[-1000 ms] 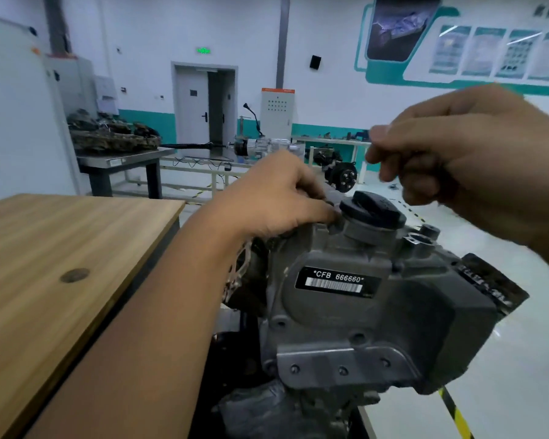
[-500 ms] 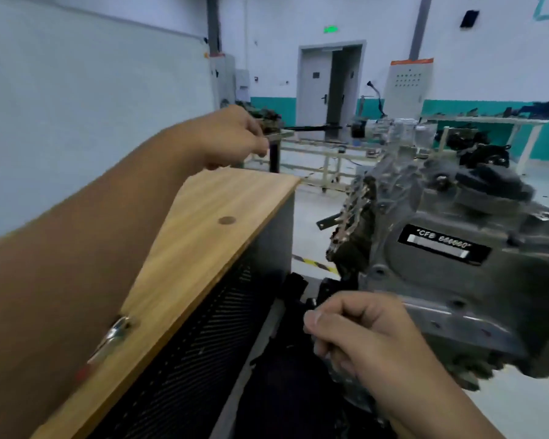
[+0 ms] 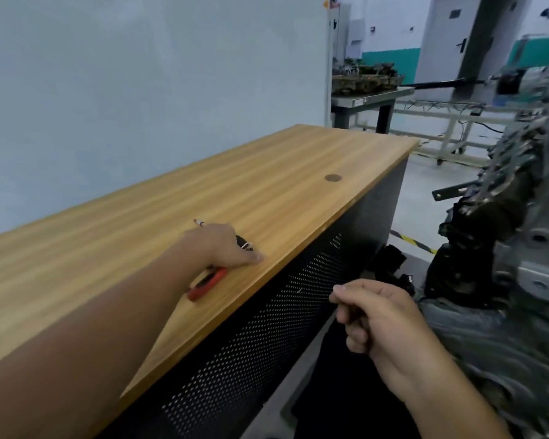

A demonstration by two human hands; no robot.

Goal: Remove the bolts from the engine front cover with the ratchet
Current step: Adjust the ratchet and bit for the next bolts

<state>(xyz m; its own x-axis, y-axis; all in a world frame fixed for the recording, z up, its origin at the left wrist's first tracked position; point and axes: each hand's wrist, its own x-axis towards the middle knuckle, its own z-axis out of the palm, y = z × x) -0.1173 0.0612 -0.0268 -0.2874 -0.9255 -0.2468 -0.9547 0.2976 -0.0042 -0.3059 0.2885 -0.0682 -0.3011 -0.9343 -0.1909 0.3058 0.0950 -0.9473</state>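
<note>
Fetching the tool, by the look of it: left hand (image 3: 222,248) lying over the ratchet (image 3: 207,284) on the wooden desk (image 3: 267,185), centre of frame, red handle sticking out lower left of the palm, dark head end w/ a metal bit showing at the upper right of the knuckles. Left grip: thumb resting flat along the desk, other fingers hidden under the hand, so can't tell yet whether closing round the tool. Right hand (image 3: 381,318) hanging lower right of centre, fingers curled loosely, holding nothing visible. Engine (image 3: 504,248) sitting at the right edge of frame, blurred, front cover and bolts not readable here. Thin pen-like item (image 3: 199,222) lying just above the left hand. Next move, judging from this: closing fingers round the red handle, lifting clear of the desk, swinging back right to the engine and seating the socket square on a bolt head. Vs half a sec ago: left hand gone from raised above the far desk end to down on the ratchet; view panned left, engine w/ its label plate pushed nearly out of frame; right hand staying low, near same pose.
</note>
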